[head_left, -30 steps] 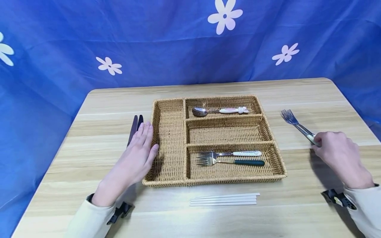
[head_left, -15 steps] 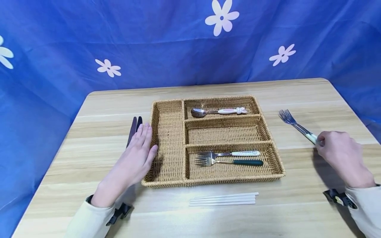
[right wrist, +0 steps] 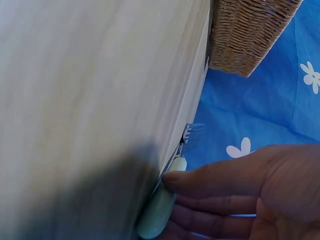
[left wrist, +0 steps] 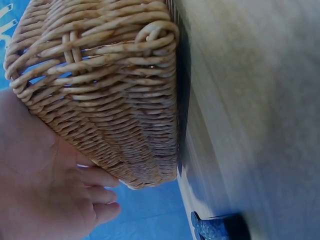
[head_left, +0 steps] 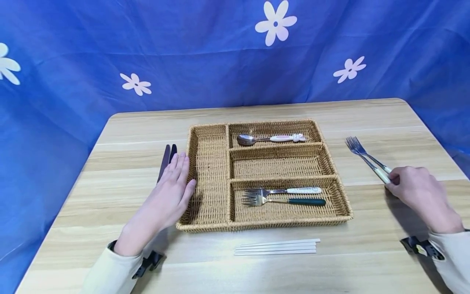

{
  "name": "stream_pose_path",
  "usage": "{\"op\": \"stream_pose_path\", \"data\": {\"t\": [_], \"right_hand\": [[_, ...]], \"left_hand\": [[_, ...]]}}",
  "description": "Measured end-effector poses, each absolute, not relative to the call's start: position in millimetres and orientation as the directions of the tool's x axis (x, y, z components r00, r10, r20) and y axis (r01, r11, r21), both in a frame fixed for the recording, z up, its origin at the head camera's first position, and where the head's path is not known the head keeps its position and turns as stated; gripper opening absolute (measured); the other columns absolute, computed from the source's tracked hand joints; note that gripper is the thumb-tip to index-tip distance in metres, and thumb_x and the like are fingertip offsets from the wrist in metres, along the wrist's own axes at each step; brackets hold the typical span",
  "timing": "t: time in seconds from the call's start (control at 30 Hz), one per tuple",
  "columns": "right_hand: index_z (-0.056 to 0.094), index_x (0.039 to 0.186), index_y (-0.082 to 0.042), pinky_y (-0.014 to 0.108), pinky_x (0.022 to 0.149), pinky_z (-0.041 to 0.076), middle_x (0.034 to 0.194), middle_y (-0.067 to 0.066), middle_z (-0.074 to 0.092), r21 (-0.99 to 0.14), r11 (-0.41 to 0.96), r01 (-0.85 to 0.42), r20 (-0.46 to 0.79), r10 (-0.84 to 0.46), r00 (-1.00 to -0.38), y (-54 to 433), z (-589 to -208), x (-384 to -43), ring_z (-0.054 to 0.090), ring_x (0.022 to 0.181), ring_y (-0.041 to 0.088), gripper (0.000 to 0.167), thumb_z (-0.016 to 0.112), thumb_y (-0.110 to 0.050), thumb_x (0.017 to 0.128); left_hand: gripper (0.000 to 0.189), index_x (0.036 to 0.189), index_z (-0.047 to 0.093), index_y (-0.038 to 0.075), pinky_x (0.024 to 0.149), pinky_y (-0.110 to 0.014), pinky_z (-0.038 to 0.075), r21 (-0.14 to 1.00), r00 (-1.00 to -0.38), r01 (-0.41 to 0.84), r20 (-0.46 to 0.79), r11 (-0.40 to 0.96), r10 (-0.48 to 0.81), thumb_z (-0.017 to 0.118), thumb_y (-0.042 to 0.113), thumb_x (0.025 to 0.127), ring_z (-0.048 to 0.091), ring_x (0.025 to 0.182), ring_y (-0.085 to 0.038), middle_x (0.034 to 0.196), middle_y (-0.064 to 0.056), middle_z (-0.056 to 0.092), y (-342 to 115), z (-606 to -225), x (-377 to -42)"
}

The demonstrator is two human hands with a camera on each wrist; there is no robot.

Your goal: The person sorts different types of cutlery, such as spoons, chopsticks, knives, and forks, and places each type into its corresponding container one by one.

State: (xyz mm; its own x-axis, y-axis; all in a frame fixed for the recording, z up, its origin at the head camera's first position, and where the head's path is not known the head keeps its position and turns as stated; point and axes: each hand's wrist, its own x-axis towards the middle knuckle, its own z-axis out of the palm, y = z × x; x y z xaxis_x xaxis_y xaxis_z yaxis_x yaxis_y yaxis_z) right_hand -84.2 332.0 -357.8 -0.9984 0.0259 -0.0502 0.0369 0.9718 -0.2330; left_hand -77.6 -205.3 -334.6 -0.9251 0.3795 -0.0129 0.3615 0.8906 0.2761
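Note:
My right hand (head_left: 416,192) pinches a fork with a pale green handle (head_left: 381,175) at the right of the table. In the right wrist view the thumb lies against that pale green handle (right wrist: 159,212). A second fork (head_left: 376,161) lies beside it, tines together, its handle end hidden by the fingers. My left hand (head_left: 165,192) has its fingers straight and rests along the left rim of a wicker cutlery tray (head_left: 230,200). Two dark knife blades (head_left: 164,163) show beyond its fingers, the rest hidden under the hand.
Inside the tray, a spoon (head_left: 282,138) lies in the back compartment and two forks (head_left: 306,201) in the front one. Several white sticks (head_left: 276,248) lie on the table before the tray. A blue flowered cloth (head_left: 205,61) hangs behind.
The two fork handles at the right have spread apart, and the pale green one now lies nearer the tray. The right hand shifts slightly; the left hand stays at the tray's rim.

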Motion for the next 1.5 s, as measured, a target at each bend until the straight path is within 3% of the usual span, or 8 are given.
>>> {"op": "stream_pose_path", "data": {"t": [0.17,0.53,0.87,1.3,1.5], "right_hand": [[0.064,0.077,-0.002,0.030,0.045,0.034,0.064,0.003,0.059,-0.257,0.966,-0.007,-0.074,-0.027,-0.997,331.7,-359.7,-88.0,0.048,0.057,0.022,0.007,0.070,-0.006,0.076],[0.061,0.078,-0.001,0.031,0.046,0.033,0.062,0.002,0.053,-0.243,0.968,-0.068,-0.032,-0.079,-0.996,329.8,-359.3,-87.9,0.045,0.057,0.023,0.006,0.066,-0.004,0.077],[0.065,0.081,-0.003,0.030,0.048,0.033,0.065,0.001,0.055,-0.264,0.964,-0.029,-0.122,-0.063,-0.991,327.8,-359.9,-90.1,0.047,0.061,0.023,0.006,0.065,-0.007,0.076],[0.063,0.083,-0.002,0.031,0.047,0.033,0.068,0.003,0.058,-0.270,0.962,-0.045,-0.079,-0.069,-0.994,326.5,-356.6,-88.3,0.046,0.060,0.024,0.011,0.070,-0.006,0.076],[0.063,0.081,-0.004,0.033,0.046,0.036,0.068,0.001,0.062,-0.261,0.961,-0.094,0.029,-0.089,-0.996,319.4,-346.5,-86.2,0.053,0.061,0.024,0.011,0.072,-0.007,0.075]], "left_hand": [[0.062,0.149,0.004,-0.011,0.118,-0.053,0.006,0.273,-0.925,0.364,-0.008,0.891,0.380,0.029,0.026,0.106,-0.007,0.145,-0.036,0.157,-0.025,-0.004,-205.3,-335.6,-78.3],[0.062,0.149,0.004,-0.011,0.118,-0.052,0.005,0.280,-0.926,0.361,-0.003,0.889,0.377,0.030,0.026,0.106,-0.007,0.145,-0.036,0.157,-0.025,-0.003,-205.8,-336.5,-78.8],[0.063,0.149,0.004,-0.011,0.118,-0.052,0.005,0.275,-0.927,0.358,-0.011,0.892,0.376,0.030,0.026,0.106,-0.008,0.145,-0.036,0.157,-0.025,-0.003,-206.1,-335.8,-78.3],[0.063,0.149,0.003,-0.011,0.118,-0.053,0.005,0.284,-0.925,0.363,-0.007,0.888,0.380,0.029,0.027,0.106,-0.007,0.145,-0.036,0.157,-0.025,-0.004,-205.6,-334.6,-78.9],[0.063,0.149,0.003,-0.011,0.118,-0.053,0.005,0.282,-0.924,0.363,-0.011,0.888,0.381,0.028,0.028,0.106,-0.007,0.145,-0.036,0.157,-0.025,-0.004,-205.7,-334.6,-78.6]]}}
